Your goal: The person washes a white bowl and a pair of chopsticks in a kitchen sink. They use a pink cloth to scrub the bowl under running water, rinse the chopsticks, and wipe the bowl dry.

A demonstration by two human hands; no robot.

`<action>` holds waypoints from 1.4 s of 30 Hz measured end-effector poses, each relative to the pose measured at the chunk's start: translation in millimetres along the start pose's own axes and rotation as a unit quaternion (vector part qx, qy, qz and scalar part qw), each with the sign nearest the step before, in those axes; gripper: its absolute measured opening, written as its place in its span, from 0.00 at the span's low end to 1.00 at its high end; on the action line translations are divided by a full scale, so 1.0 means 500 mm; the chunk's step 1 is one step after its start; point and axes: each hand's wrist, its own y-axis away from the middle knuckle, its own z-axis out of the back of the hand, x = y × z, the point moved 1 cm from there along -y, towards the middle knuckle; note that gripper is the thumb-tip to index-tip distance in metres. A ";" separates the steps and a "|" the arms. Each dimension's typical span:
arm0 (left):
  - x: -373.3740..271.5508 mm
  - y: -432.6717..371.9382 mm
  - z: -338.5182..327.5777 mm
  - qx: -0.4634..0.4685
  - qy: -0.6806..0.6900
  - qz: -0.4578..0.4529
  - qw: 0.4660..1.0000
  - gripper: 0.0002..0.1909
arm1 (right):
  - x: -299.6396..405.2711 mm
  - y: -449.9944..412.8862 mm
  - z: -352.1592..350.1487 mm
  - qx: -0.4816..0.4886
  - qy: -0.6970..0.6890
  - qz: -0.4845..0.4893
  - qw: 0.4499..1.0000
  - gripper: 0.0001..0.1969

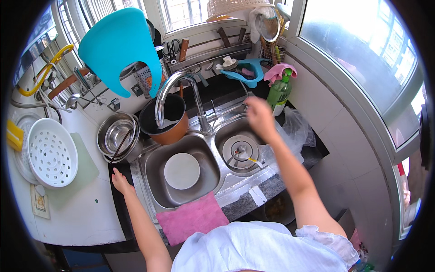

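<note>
My left hand (122, 182) is over the dark counter edge left of the sink, just below stacked steel bowls (117, 136); whether it touches the dark stick leaning in them I cannot tell. My right hand (261, 119), slightly blurred, is above the back of the smaller steel basin (222, 132), close to a thin bent metal rod (244, 89); its grip is unclear. That basin holds a plate (252, 146) with spoons. A white plate or bowl (181, 171) lies in the larger basin (207, 190). A brown pot (175, 131) stands behind it, under the chrome faucet (197, 88).
A pink cloth (192, 217) drapes over the front edge. At the back right stand a green soap bottle (279, 93) and a blue corner basket (251, 80), near a clear plastic bag (289, 136). A white perforated tray (52, 153) leans at left; a turquoise plastic sheet (119, 47) hangs behind.
</note>
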 end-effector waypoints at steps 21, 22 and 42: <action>-0.069 0.293 0.044 0.223 0.001 0.075 0.972 0.18 | -0.098 -0.423 0.291 -0.110 0.305 -0.037 0.945 0.11; -0.075 0.303 0.038 0.230 -0.003 0.082 0.970 0.18 | -0.088 -0.418 0.296 -0.103 0.303 -0.036 0.947 0.11; -0.018 0.480 0.012 0.469 0.135 0.407 0.772 0.13 | 0.488 0.103 -0.104 0.361 -0.048 0.124 0.923 0.20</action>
